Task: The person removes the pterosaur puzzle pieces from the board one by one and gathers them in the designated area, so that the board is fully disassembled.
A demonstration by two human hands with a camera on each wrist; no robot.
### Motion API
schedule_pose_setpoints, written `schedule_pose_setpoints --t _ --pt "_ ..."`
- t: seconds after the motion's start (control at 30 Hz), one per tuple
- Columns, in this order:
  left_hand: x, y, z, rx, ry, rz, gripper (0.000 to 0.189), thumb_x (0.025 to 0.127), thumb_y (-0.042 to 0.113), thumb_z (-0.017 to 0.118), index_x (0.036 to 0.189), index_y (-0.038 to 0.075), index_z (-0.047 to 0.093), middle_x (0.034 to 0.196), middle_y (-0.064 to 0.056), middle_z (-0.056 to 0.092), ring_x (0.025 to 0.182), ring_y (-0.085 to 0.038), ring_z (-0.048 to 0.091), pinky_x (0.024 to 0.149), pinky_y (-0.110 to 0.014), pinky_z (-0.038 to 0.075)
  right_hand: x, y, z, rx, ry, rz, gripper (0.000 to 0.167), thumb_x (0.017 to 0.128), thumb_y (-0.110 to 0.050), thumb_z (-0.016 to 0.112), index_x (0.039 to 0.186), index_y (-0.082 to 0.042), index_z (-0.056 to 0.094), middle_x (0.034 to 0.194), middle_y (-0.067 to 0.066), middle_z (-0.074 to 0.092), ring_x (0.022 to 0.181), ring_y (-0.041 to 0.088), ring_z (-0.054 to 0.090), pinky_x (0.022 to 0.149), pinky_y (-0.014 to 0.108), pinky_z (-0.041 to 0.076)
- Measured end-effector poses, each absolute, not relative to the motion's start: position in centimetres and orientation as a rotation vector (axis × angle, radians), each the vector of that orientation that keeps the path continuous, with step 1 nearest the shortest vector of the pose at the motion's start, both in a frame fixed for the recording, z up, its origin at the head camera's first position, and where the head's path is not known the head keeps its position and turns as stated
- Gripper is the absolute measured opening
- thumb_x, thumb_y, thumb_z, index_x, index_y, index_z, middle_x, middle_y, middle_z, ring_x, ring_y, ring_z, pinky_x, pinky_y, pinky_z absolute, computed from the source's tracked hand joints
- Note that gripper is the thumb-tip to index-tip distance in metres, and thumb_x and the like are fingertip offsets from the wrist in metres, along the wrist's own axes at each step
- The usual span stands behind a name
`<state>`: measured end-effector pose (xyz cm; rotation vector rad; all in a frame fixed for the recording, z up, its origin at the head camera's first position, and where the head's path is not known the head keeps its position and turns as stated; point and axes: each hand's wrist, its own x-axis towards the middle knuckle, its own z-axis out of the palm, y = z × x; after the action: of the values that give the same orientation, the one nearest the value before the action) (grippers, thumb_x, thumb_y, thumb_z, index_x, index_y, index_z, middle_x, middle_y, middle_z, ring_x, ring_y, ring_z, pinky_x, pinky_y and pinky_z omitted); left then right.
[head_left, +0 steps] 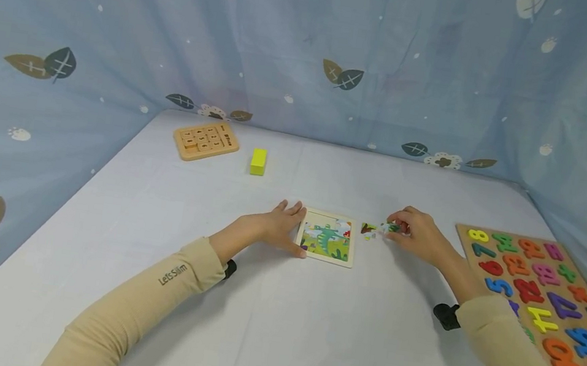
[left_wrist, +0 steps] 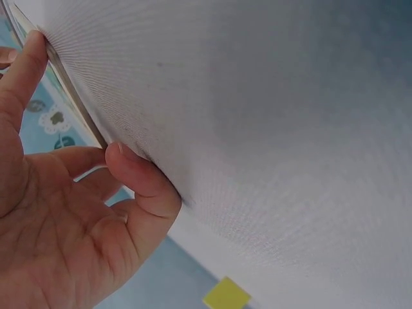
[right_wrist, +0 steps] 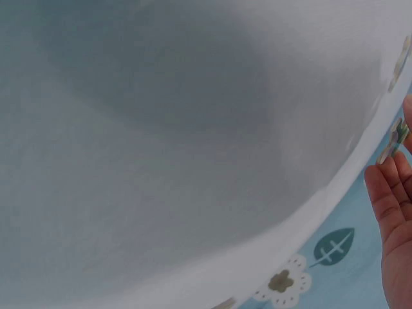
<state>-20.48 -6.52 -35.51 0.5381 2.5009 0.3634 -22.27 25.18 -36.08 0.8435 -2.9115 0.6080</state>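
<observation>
A small square jigsaw tray [head_left: 352,249] with a pale wooden rim lies mid-table, holding a green dinosaur picture [head_left: 323,241]. Along its left edge rests my left hand [head_left: 279,229], fingers spread and thumb at the lower left corner; the left wrist view shows the hand [left_wrist: 71,212] touching the tray's thin edge. To the right, my right hand [head_left: 422,237] pinches a jigsaw piece [head_left: 391,227], which the right wrist view also catches as a small patterned piece [right_wrist: 394,140] between thumb and fingers. Loose jigsaw pieces [head_left: 368,229] lie between that hand and the tray.
A wooden number slide puzzle [head_left: 207,141] sits at the back left, with a yellow block [head_left: 258,162] beside it. On the right lies a brown board of colourful numbers and signs [head_left: 532,273]. A blue patterned curtain [head_left: 310,55] surrounds the white table's back and sides.
</observation>
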Motion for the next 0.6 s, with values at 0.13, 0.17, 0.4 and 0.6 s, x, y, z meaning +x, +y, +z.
schedule_pose_setpoints --t 0.13,0.17,0.4,0.6 --pt "-20.50 -6.46 -35.49 0.536 2.501 0.364 0.103 0.085 0.052 0.066 0.156 0.011 0.003 0.163 -0.006 -0.006 0.149 -0.032 -0.012 0.121 -0.051 0.007 -22.08 25.77 -36.16 0.836 -2.924 0.609 0.025 0.083 -0.008 0.073 0.103 0.005 0.067 0.083 0.010 0.058 0.071 0.017 0.049 0.062 0.030 0.044" --pt "-20.48 -6.46 -35.49 0.536 2.502 0.361 0.103 0.085 0.052 0.066 0.156 0.011 0.003 0.163 -0.006 -0.006 0.149 -0.032 -0.012 0.121 -0.051 0.007 -22.07 25.84 -36.18 0.839 -2.924 0.605 0.024 0.083 -0.008 0.073 0.103 0.005 0.067 0.083 0.010 0.058 0.071 0.016 0.049 0.062 0.029 0.044" --pt "-20.40 -6.41 -35.44 0.534 2.504 0.365 0.102 0.086 0.051 0.066 0.156 0.011 0.004 0.163 -0.006 -0.005 0.149 -0.032 -0.011 0.121 -0.051 0.007 -22.15 25.95 -36.34 0.853 -2.942 0.576 0.023 0.082 -0.006 0.073 0.102 0.005 0.067 0.080 0.008 0.057 0.070 0.016 0.047 0.060 0.027 0.042" --pt "-20.35 -6.37 -35.38 0.526 2.506 0.363 0.102 0.085 0.051 0.067 0.156 0.012 0.004 0.163 -0.005 -0.005 0.149 -0.031 -0.011 0.121 -0.051 0.007 -22.17 25.86 -36.47 0.860 -2.965 0.569 0.022 0.081 -0.004 0.073 0.100 0.005 0.068 0.080 0.009 0.057 0.071 0.015 0.047 0.060 0.025 0.042"
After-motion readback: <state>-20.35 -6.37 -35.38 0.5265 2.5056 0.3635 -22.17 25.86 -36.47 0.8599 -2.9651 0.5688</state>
